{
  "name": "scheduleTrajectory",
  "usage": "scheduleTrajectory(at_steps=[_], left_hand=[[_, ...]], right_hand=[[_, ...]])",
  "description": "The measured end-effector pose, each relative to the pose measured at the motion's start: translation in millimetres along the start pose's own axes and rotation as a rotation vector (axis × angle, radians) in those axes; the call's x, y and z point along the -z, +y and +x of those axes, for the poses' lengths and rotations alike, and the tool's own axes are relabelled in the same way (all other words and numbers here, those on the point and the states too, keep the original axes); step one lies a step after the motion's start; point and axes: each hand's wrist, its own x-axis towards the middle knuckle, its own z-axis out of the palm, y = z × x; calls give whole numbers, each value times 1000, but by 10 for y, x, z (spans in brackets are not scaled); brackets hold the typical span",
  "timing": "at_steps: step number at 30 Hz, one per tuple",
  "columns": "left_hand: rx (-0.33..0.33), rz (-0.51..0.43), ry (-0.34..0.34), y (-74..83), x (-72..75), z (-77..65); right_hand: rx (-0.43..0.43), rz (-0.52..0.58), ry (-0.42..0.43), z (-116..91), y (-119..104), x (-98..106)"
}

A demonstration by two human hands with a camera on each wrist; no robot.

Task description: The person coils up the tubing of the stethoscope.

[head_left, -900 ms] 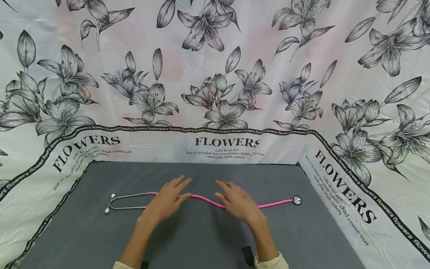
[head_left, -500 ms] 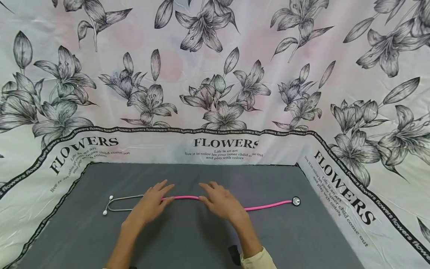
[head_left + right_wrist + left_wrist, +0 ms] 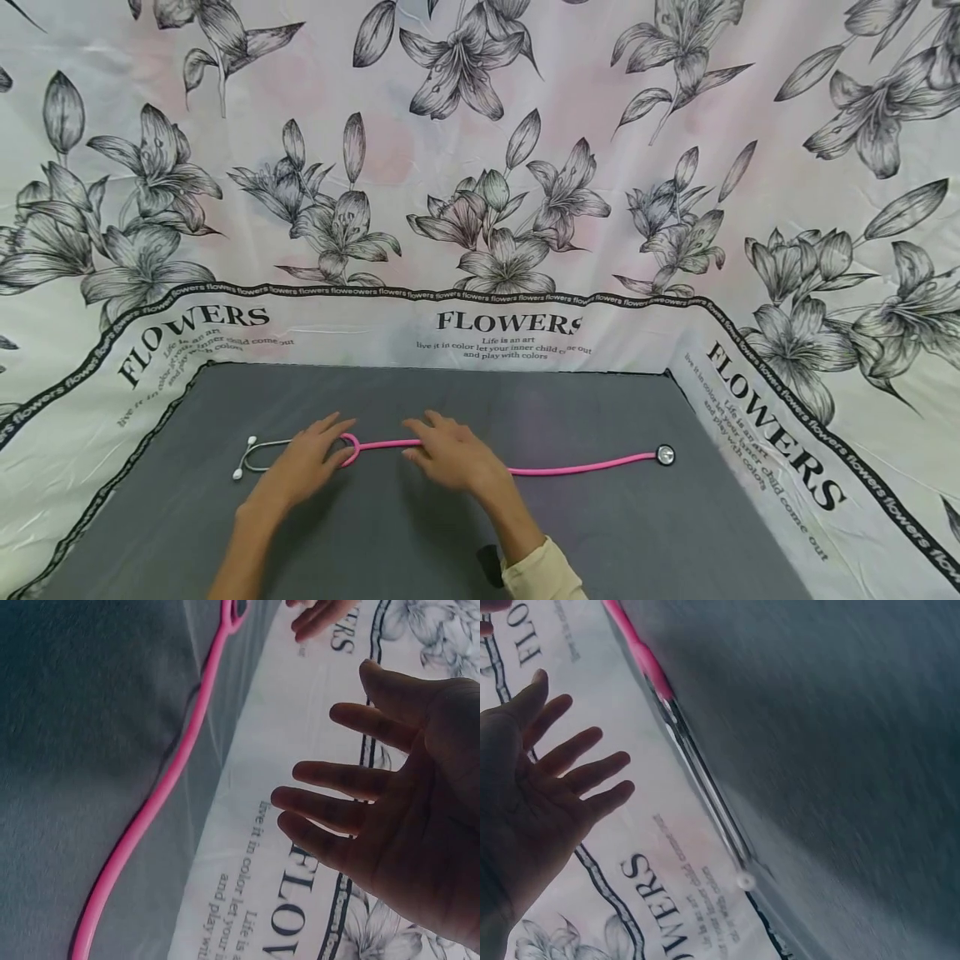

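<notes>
A pink stethoscope [image 3: 570,472] lies stretched out across the grey tabletop. Its metal ear tubes point left, with white eartips [image 3: 237,474] at the end, and the round chestpiece [image 3: 665,454] lies at the far right. Over the ear tubes and the tubing's fork hovers my left hand [image 3: 300,462], fingers spread and holding nothing; it hides part of the metal. My right hand [image 3: 453,454] is above the middle of the tubing and covers a stretch of it. Both wrist views show extended fingers apart from the stethoscope, with the palm of the left hand [image 3: 547,795] bare.
A white cloth [image 3: 495,346] printed with lilies and the word FLOWERS surrounds the back and sides of the grey tabletop [image 3: 600,533]. A black strap end [image 3: 489,567] hangs by the right sleeve [image 3: 543,573].
Both hands have moved left along the stethoscope, uncovering the tubing's fork and more tubing on the right. The stethoscope itself stays in place.
</notes>
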Motion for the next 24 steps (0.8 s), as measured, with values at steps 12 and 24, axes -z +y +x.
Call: scheduleTrajectory(at_steps=[12,24], left_hand=[[38,31,-30,-433,124,-151],[67,148,-71,-717,84,-214]], right_hand=[[19,-8,-52,226,-99,-118],[-141,-11,-127,430,18,-372]])
